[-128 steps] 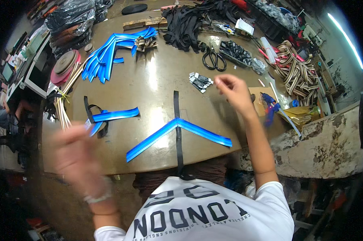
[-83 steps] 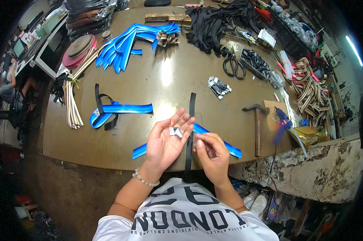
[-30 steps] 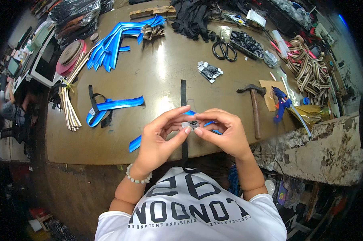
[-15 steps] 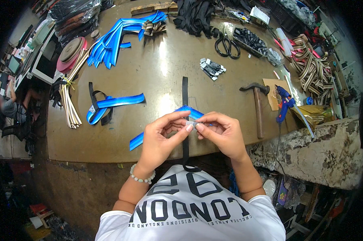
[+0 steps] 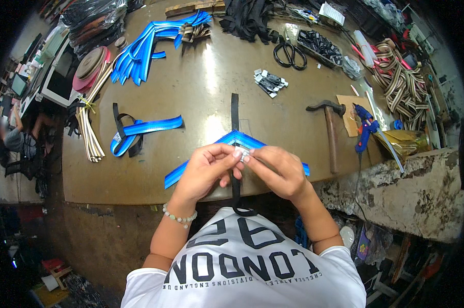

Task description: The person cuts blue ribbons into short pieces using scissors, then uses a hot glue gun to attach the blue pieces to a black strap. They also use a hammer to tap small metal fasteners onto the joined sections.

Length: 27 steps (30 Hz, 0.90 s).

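Both thumbs and forefingers pinch a small whitish-grey folded label (image 5: pixel 243 153) between them. My left hand (image 5: pixel 206 168) grips it from the left, and my right hand (image 5: pixel 282 170) from the right with its fingers bent over it. Under the hands, a blue ribbed strap (image 5: pixel 176 174) lies bent into a peak, its two ends sloping toward me. A narrow black strap (image 5: pixel 235 112) runs lengthwise beneath the peak and hangs over the table's near edge. Farther off lies a small pile of black-and-white labels (image 5: pixel 270 83).
A looped blue-and-black strap (image 5: pixel 134 136) lies left, below a bundle of blue straps (image 5: pixel 142 49). To the right are a hammer (image 5: pixel 331 136) and a blue glue gun (image 5: pixel 366 131) with a cord. Black scissors (image 5: pixel 290 55) lie beside a tray of small black pieces (image 5: pixel 319 49).
My right hand has turned, its fingers now reaching over the label. The label is tilted and shows a paler face. More of the blue strap's peak and right end shows.
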### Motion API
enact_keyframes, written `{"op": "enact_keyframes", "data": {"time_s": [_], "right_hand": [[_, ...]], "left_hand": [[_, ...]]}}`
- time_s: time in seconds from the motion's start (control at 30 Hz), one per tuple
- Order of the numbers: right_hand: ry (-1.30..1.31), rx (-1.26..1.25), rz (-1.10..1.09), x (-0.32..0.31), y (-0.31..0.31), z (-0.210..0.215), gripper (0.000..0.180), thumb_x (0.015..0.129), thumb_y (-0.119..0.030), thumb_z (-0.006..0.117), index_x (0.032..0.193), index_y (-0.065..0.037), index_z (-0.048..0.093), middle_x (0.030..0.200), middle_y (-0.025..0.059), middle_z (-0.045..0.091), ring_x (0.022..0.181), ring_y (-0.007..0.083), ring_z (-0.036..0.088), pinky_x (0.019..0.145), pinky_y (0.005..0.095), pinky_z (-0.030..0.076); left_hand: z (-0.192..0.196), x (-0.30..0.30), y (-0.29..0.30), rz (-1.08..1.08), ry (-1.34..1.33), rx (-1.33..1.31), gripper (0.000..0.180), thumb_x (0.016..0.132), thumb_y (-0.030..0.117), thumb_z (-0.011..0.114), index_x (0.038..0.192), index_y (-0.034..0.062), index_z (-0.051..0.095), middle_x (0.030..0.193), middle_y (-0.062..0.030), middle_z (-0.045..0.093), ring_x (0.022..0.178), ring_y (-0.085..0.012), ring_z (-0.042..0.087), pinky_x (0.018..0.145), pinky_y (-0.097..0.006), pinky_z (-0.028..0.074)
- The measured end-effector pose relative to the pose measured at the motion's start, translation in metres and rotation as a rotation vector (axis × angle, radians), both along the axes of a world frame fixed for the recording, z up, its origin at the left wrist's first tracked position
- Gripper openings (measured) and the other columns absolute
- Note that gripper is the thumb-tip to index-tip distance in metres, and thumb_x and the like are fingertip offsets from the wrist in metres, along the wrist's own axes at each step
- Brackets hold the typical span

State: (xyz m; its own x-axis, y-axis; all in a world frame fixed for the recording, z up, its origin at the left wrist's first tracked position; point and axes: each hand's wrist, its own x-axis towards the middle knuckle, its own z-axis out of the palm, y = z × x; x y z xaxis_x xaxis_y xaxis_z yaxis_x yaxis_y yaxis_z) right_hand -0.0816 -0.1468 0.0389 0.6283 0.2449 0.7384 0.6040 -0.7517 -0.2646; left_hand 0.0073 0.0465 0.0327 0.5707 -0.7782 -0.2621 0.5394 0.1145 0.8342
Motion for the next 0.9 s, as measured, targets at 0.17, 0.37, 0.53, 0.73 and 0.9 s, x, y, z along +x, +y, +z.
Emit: {"op": "enact_keyframes", "data": {"time_s": [0.17,0.37,0.53,0.73,0.9], "right_hand": [[0.600,1.205,0.126,-0.008,0.018,-0.005,0.032,0.088,-0.002,0.065,0.119,0.005,0.060,0.110,0.0140,0.060,0.104,0.0158,0.058,0.080,0.0293,0.056],[0.725,1.345,0.175,-0.007,0.029,-0.023,0.019,0.094,-0.004,0.064,0.109,0.007,0.061,0.098,0.0092,0.066,0.085,0.0130,0.066,0.074,0.0249,0.056],[0.818,1.428,0.125,-0.011,0.030,-0.031,0.019,0.093,-0.006,0.066,0.107,0.006,0.062,0.097,0.0094,0.068,0.083,0.0121,0.066,0.071,0.0249,0.056],[0.992,1.195,-0.126,0.000,0.015,-0.028,0.016,0.091,-0.010,0.069,0.096,0.005,0.066,0.077,0.0076,0.069,0.066,0.0098,0.065,0.059,0.0233,0.052],[0.949,0.779,-0.308,0.034,0.004,-0.031,0.024,0.086,-0.019,0.072,0.080,0.004,0.066,0.059,0.0101,0.065,0.052,0.0134,0.063,0.050,0.0282,0.049]], "left_hand": [[0.008,-0.009,-0.008,0.170,-0.278,0.150,0.021,0.095,0.016,0.065,0.102,-0.0031,0.067,0.082,-0.0065,0.069,0.067,-0.0061,0.062,0.050,-0.018,0.045],[0.014,-0.017,-0.010,0.206,-0.458,0.247,0.021,0.094,0.017,0.067,0.101,-0.0025,0.070,0.077,-0.0047,0.069,0.062,-0.0043,0.060,0.049,-0.018,0.045],[0.007,-0.015,-0.003,0.195,-0.380,0.358,0.019,0.093,0.016,0.068,0.097,-0.0017,0.071,0.078,-0.0044,0.070,0.060,-0.0041,0.059,0.049,-0.018,0.045],[-0.004,-0.006,-0.012,0.182,-0.692,0.506,0.023,0.090,0.017,0.070,0.091,-0.0056,0.069,0.075,-0.0105,0.068,0.059,-0.0111,0.061,0.054,-0.026,0.049],[-0.017,0.020,-0.028,0.176,-0.928,0.657,0.024,0.086,0.016,0.070,0.083,-0.0078,0.066,0.075,-0.0206,0.067,0.063,-0.0273,0.066,0.062,-0.035,0.052]]}}
